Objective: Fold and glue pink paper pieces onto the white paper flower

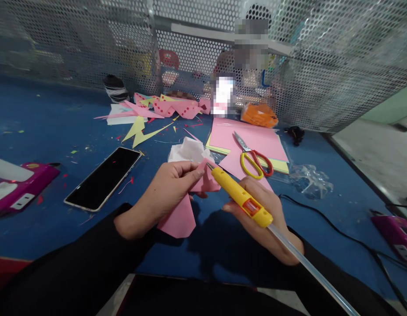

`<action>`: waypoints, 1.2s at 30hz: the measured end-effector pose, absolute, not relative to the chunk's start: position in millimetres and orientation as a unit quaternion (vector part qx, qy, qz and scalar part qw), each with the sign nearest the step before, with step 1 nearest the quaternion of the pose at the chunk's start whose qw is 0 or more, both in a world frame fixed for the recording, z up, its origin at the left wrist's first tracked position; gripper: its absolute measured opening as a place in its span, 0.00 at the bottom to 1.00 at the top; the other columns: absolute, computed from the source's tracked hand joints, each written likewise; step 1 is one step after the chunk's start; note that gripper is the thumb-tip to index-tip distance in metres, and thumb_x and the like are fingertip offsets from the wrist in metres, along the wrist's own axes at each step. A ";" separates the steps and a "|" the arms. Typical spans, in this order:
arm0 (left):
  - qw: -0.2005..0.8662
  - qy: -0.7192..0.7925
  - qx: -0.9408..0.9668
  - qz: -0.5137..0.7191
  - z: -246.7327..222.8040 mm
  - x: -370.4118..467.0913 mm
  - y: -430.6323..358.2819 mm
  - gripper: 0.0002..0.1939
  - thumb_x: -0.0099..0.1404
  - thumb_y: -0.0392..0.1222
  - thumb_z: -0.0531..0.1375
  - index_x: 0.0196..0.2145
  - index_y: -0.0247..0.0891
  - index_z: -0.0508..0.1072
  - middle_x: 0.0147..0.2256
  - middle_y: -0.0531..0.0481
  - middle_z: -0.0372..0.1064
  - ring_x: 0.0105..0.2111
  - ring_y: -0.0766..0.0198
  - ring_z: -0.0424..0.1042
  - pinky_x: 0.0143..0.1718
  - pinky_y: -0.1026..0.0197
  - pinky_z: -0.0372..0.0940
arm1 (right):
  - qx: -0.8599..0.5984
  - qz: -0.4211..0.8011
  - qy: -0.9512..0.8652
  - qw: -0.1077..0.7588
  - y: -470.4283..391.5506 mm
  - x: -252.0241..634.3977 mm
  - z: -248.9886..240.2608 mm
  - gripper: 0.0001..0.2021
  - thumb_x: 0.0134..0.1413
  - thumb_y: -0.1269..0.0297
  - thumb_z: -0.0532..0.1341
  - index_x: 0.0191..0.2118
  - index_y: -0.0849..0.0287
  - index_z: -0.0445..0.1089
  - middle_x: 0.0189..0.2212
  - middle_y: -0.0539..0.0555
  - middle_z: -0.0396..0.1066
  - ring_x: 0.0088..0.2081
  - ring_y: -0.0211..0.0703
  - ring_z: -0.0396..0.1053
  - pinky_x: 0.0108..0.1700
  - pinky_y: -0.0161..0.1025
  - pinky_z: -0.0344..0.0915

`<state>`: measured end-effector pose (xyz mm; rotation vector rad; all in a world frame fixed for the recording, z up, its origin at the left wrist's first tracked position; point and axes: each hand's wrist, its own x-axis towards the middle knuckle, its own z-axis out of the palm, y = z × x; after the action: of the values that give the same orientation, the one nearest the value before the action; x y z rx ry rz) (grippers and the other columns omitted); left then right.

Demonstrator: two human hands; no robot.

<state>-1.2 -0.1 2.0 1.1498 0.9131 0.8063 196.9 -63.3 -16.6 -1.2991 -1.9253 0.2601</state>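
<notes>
My left hand [167,188] pinches a folded piece of pink paper [180,217], part of which hangs below the fingers. In my right hand [265,219] is a yellow glue gun [238,193] with a clear glue stick [308,263] trailing out of its back end. The gun's metal nozzle points left and meets, or nearly meets, the pink paper beside my left fingertips. Crumpled white paper [190,150] sits just behind the left hand. Beyond the right hand, scissors [252,158] with one yellow and one red handle lie on a stack of pink and yellow sheets [249,136].
On the blue table [52,118] a phone [102,177] lies at left, near a purple power strip [28,182]. Paper scraps [177,106] spread along the back. An orange bundle [260,115], clear plastic [311,181] and a black cable [328,217] occupy the right. Perforated metal [91,52] borders the back.
</notes>
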 end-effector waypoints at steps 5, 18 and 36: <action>0.672 0.400 0.508 0.362 1.0 0.1 -0.7 0.14 0.67 0.48 0.62 0.44 0.35 0.80 0.39 0.44 0.80 0.32 0.61 0.80 0.35 0.61 0.76 | -0.522 0.099 -0.756 0.382 -65.2 197.9 -16.6 0.19 0.57 0.47 0.65 0.30 0.56 0.62 0.24 0.45 0.61 0.24 0.34 0.60 0.26 0.34 0.57; 0.668 0.397 0.514 0.363 -0.1 -0.1 0.0 0.13 0.66 0.46 0.63 0.44 0.36 0.80 0.38 0.45 0.81 0.33 0.60 0.80 0.33 0.62 0.75 | -0.539 0.118 -0.738 0.388 -64.1 195.3 -13.0 0.20 0.57 0.47 0.64 0.26 0.55 0.59 0.22 0.44 0.60 0.22 0.33 0.56 0.25 0.34 0.54; 0.660 0.408 0.518 0.360 1.1 0.2 -1.7 0.15 0.66 0.51 0.63 0.43 0.37 0.80 0.38 0.45 0.80 0.34 0.60 0.80 0.38 0.59 0.76 | -0.565 0.105 -0.732 0.367 -64.0 194.0 -11.5 0.23 0.57 0.42 0.62 0.25 0.54 0.57 0.20 0.43 0.57 0.21 0.33 0.53 0.24 0.34 0.52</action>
<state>0.2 -1.7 1.1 1.1729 0.9223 0.8134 194.0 -64.0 -11.5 -1.4516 -1.8797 0.2695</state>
